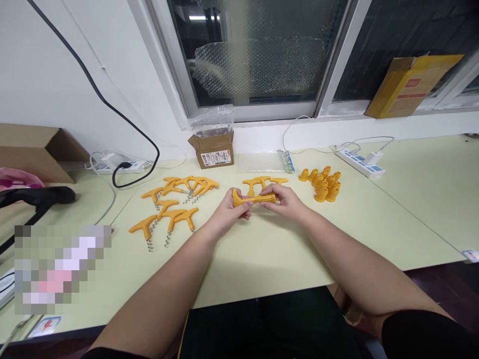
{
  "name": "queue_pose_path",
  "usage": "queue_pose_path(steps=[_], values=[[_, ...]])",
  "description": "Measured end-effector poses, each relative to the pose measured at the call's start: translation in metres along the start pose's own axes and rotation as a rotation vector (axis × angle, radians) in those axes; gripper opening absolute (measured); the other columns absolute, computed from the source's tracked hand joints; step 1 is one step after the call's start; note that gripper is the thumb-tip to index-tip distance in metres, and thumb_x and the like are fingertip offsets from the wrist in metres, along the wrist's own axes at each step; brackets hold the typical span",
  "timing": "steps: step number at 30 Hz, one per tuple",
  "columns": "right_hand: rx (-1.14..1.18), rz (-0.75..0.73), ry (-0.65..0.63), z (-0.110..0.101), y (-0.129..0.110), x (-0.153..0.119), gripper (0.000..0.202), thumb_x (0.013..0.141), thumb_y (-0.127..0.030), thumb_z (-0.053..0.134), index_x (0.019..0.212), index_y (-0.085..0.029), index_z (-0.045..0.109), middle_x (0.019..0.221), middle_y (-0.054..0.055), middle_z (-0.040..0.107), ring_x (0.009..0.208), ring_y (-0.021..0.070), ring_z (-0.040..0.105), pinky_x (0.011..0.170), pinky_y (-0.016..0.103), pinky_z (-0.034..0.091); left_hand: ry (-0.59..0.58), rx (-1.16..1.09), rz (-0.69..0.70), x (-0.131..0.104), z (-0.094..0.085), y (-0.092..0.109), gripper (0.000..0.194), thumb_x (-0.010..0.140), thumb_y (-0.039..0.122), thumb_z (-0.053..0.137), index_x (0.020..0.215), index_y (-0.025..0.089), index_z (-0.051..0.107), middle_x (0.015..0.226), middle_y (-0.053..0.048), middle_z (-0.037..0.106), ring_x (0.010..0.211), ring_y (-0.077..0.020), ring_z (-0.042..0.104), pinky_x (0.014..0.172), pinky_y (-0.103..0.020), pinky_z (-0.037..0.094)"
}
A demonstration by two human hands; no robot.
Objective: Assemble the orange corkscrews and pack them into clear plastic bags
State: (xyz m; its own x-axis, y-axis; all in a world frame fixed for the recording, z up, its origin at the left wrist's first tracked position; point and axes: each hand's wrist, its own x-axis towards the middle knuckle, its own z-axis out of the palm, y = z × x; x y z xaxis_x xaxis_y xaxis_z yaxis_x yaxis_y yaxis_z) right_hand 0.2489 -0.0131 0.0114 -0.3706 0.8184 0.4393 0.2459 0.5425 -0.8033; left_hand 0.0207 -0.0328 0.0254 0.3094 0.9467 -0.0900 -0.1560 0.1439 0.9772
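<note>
The left hand (236,207) closes around the T-shaped handle end of a yellow corkscrew (247,200), while the right hand (282,200) pinches its flared sleeve end with curled fingers. The piece lies roughly level above the pale, smooth bench (239,271). It looks glossy, hard and ringed along the sleeve; its metal spiral is hidden from view.

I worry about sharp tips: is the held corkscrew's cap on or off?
On: the cap meets the handle; no metal spiral shows.
</note>
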Motion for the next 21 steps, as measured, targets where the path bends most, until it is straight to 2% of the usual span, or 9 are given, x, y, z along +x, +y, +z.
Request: queue_pose_path(steps=[3, 5, 8, 10, 14, 18, 20, 21], values=[[0.018, 0.032, -0.008, 0.000, -0.004, -0.001, 0.031, 0.084, -0.048, 0.079, 0.102, -0.025, 0.069, 0.104, 0.008, 0.074, 0.096, 0.0277, 0.069, 0.087, 0.043, 0.054, -0.006, -0.025, -0.041, -0.002, 0.002, 0.002, 0.060, 0.069, 0.038, 0.090, 0.096, 0.026, 0.037, 0.078, 0.008, 0.062, 0.052, -0.0063, 0.054, 0.055, -0.021, 0.041], [0.088, 0.093, -0.021, 0.001, -0.004, -0.001, 0.034, 0.081, -0.049, 0.081, 0.102, -0.024, 0.070, 0.101, 0.007, 0.074, 0.089, 0.0258, 0.070, 0.082, 0.041, 0.055, 0.004, 0.005, 0.028, -0.003, 0.004, 0.002, 0.062, 0.068, 0.035, 0.091, 0.093, 0.025, 0.036, 0.084, 0.005, 0.068, 0.053, -0.0062, 0.055, 0.053, -0.020, 0.039], [0.253, 0.201, -0.042, 0.006, -0.004, 0.000, 0.035, 0.079, -0.049, 0.084, 0.099, -0.023, 0.069, 0.089, 0.004, 0.073, 0.074, 0.0195, 0.066, 0.071, 0.036, 0.054, 0.014, 0.094, 0.194, -0.003, 0.006, 0.001, 0.061, 0.068, 0.030, 0.092, 0.089, 0.024, 0.035, 0.091, -0.001, 0.073, 0.075, -0.0142, 0.070, 0.070, -0.026, 0.051], [0.372, 0.282, -0.071, 0.010, -0.006, 0.001, 0.037, 0.078, -0.052, 0.084, 0.092, -0.022, 0.068, 0.081, 0.002, 0.071, 0.064, 0.0157, 0.063, 0.064, 0.032, 0.054, 0.021, 0.144, 0.260, -0.003, 0.005, 0.000, 0.058, 0.071, 0.029, 0.091, 0.088, 0.024, 0.036, 0.091, -0.003, 0.074, 0.086, -0.0190, 0.073, 0.081, -0.032, 0.055], [0.567, 0.517, -0.226, 0.013, -0.014, 0.003, 0.046, 0.079, -0.063, 0.080, 0.081, -0.020, 0.064, 0.069, 0.002, 0.070, 0.050, 0.0113, 0.057, 0.051, 0.026, 0.050, 0.019, 0.265, 0.333, -0.008, 0.002, 0.001, 0.053, 0.075, 0.032, 0.089, 0.087, 0.024, 0.039, 0.092, -0.004, 0.074, 0.089, -0.0203, 0.073, 0.086, -0.036, 0.056], [0.621, 0.755, -0.340, 0.009, -0.021, 0.002, 0.047, 0.088, -0.065, 0.070, 0.088, -0.018, 0.064, 0.061, 0.001, 0.066, 0.041, 0.0077, 0.047, 0.038, 0.020, 0.037, -0.012, 0.369, 0.423, -0.010, 0.001, -0.001, 0.051, 0.074, 0.032, 0.090, 0.086, 0.023, 0.041, 0.094, -0.005, 0.076, 0.093, -0.0190, 0.071, 0.090, -0.036, 0.055], [0.599, 0.744, -0.361, 0.006, -0.022, 0.001, 0.048, 0.091, -0.065, 0.065, 0.097, -0.018, 0.064, 0.065, 0.002, 0.067, 0.042, 0.0081, 0.048, 0.037, 0.019, 0.034, -0.051, 0.322, 0.401, -0.007, 0.000, -0.004, 0.052, 0.076, 0.031, 0.089, 0.087, 0.023, 0.039, 0.098, -0.006, 0.076, 0.094, -0.0195, 0.073, 0.090, -0.037, 0.055], [0.589, 0.689, -0.342, 0.004, -0.021, 0.001, 0.047, 0.091, -0.065, 0.066, 0.102, -0.019, 0.063, 0.070, 0.002, 0.068, 0.044, 0.0088, 0.050, 0.038, 0.020, 0.037, -0.063, 0.281, 0.373, -0.005, -0.002, -0.005, 0.053, 0.077, 0.031, 0.089, 0.088, 0.023, 0.038, 0.101, -0.006, 0.077, 0.096, -0.0201, 0.074, 0.090, -0.037, 0.056]])
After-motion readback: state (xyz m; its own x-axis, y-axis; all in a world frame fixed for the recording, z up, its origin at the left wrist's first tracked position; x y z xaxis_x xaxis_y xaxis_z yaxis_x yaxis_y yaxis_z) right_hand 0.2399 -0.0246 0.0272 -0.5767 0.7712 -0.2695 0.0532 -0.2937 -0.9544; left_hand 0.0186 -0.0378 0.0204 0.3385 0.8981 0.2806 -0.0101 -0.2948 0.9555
